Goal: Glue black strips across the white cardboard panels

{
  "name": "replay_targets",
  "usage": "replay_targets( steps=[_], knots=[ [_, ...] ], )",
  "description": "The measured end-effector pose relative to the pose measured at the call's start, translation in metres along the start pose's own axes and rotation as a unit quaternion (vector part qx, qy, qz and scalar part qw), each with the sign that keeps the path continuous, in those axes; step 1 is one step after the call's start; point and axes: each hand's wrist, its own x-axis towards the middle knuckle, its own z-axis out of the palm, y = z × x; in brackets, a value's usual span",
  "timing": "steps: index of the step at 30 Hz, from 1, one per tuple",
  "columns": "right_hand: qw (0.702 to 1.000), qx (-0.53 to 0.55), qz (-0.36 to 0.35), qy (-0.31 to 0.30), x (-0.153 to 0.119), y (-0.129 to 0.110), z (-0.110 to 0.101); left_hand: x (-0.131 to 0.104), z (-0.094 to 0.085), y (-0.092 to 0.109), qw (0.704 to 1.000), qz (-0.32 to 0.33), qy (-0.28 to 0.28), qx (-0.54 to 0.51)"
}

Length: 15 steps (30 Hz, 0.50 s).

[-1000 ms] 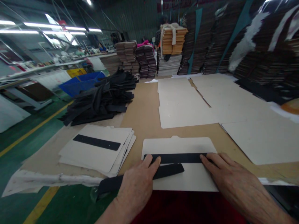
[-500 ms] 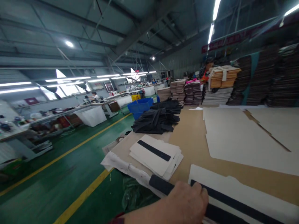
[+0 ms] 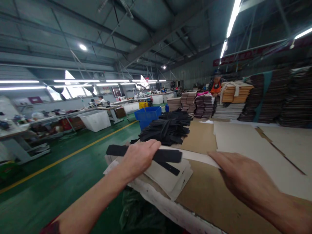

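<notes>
My left hand [image 3: 141, 156] is closed around a black strip [image 3: 172, 156], which sticks out on both sides of the fist. Below it, at the table's left edge, lies a stack of off-white panels [image 3: 161, 177] with a second black strip [image 3: 168, 168] on top. My right hand [image 3: 246, 170] pinches the near end of a white panel [image 3: 197, 155], held tilted above the table. The far part of that panel is hidden behind the left hand and its strip.
A heap of black strips [image 3: 165, 128] lies beyond the stack. Large off-white sheets [image 3: 243, 143] cover the table's right side. Piled material [image 3: 273, 97] and a person in orange [image 3: 215, 87] are behind. A blue bin [image 3: 148, 115] stands on the green floor.
My left hand has lifted the black strip and moved forward and left, over the stack. My right hand has come into view holding the white panel, raised off the near table.
</notes>
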Motion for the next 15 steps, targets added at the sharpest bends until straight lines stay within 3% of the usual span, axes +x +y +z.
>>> replay_targets(
  steps=[4,6,7,9,11,12,15],
  knots=[
    [0.991,0.064,-0.021,-0.113,0.050,-0.056,0.039,-0.009,0.048,-0.056,0.998,-0.060,-0.031,-0.006],
    [0.972,0.122,-0.039,-0.195,0.052,-0.074,0.061,-0.016,0.073,-0.078,0.991,-0.086,-0.101,-0.036],
    [0.965,0.133,-0.050,-0.220,0.048,-0.077,0.070,-0.018,0.082,-0.088,0.987,-0.067,-0.130,-0.068],
    [0.944,0.194,-0.098,-0.249,0.035,-0.071,0.082,-0.016,0.094,-0.101,0.980,-0.080,-0.157,-0.097],
    [0.929,0.246,-0.092,-0.260,0.019,-0.049,0.082,-0.003,0.094,-0.099,0.977,-0.100,-0.161,-0.100],
    [0.930,0.249,-0.046,-0.267,0.011,-0.033,0.078,0.006,0.090,-0.091,0.975,-0.103,-0.164,-0.114],
    [0.932,0.148,0.180,-0.276,-0.014,0.031,0.063,0.043,0.073,-0.036,0.967,-0.092,-0.136,-0.196]
  ],
)
